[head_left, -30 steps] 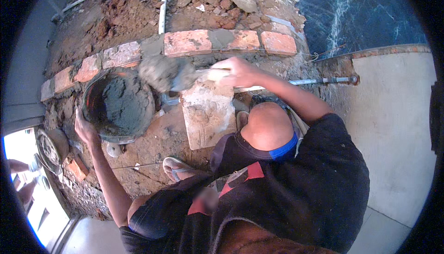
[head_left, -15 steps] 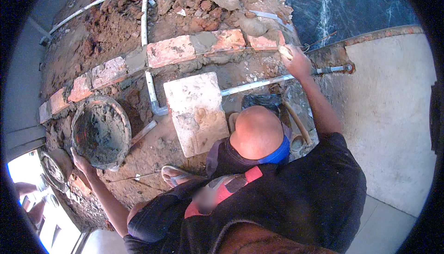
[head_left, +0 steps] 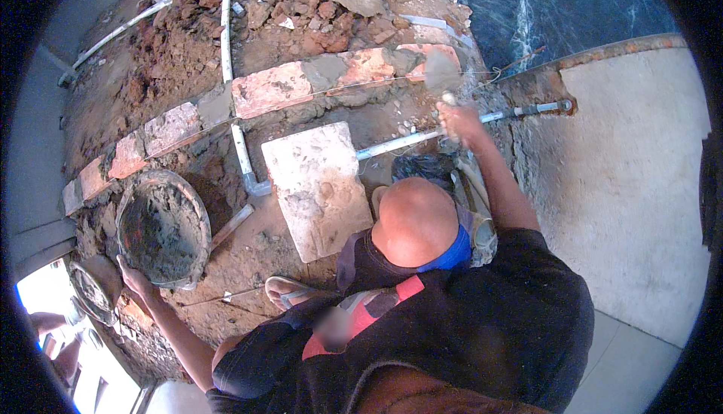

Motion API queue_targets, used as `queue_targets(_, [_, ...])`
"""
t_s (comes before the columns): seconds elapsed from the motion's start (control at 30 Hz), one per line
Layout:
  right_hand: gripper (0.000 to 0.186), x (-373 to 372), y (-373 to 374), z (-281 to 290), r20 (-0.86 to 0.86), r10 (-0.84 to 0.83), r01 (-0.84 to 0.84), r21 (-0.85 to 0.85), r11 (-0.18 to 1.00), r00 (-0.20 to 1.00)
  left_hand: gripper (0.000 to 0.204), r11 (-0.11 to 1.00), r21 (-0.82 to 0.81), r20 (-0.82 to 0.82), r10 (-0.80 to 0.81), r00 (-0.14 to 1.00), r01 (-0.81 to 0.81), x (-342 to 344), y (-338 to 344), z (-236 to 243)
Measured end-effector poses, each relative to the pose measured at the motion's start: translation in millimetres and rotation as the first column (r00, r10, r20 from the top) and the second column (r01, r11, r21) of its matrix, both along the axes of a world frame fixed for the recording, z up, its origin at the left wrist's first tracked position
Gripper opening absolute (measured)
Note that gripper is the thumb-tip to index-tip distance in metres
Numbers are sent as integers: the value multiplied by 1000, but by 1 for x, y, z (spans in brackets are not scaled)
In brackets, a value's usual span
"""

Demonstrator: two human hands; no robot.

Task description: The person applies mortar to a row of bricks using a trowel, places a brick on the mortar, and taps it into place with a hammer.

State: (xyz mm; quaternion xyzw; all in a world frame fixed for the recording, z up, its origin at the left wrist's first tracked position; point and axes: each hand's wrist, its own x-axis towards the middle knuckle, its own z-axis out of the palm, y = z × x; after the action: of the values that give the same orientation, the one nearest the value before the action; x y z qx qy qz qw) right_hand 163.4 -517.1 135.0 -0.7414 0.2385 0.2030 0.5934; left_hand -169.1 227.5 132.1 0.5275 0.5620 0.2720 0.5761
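My right hand [head_left: 461,124] grips the pale handle of a trowel [head_left: 443,73]. Its blade, blurred by motion, is over the right-end brick [head_left: 425,53] of a low course of red bricks with grey mortar between them. A thin string line runs along the near edge of the course. At the left, my left hand [head_left: 138,280] holds the near rim of a round basin [head_left: 205,222] of wet grey mortar [head_left: 162,222]; part of its fingers is hidden by the rim.
A stained white slab [head_left: 312,180] lies before my bent knee [head_left: 418,222]. White pipes [head_left: 407,143] cross the dirt. Rubble [head_left: 324,26] lies beyond the bricks, dark blue marbled flooring [head_left: 572,7] at far right. Another bucket [head_left: 92,286] and another person's legs [head_left: 64,354] are at left.
My right hand has drawn back toward me from the end brick, and the trowel blade now shows over that brick. The left hand keeps its place on the basin.
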Motion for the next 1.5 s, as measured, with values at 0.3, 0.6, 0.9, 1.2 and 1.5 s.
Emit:
queue_targets(0.3, [28,1,47,-22,55,608,-453,-615,646,792,62,998,57,-110,12,994,-6,-4,12,-11])
queue_targets(0.6, [48,-20,72,-9,165,453,-79,-878,472,876,66,1000,19,-77,-1,997,2,0,4,-7])
queue_targets(0.9, [42,-2,84,-23,12,498,-221,-888,404,867,64,1000,-2,-42,29,999,-29,-15,17,-16])
queue_targets(1.2, [50,-12,76,-17,147,459,-77,-898,434,876,64,1000,21,-26,21,999,-21,-4,18,-23])
queue_targets(1.5, [49,1,57,-19,10,464,-219,-872,438,886,62,1000,9,-88,23,996,-22,0,8,-11])
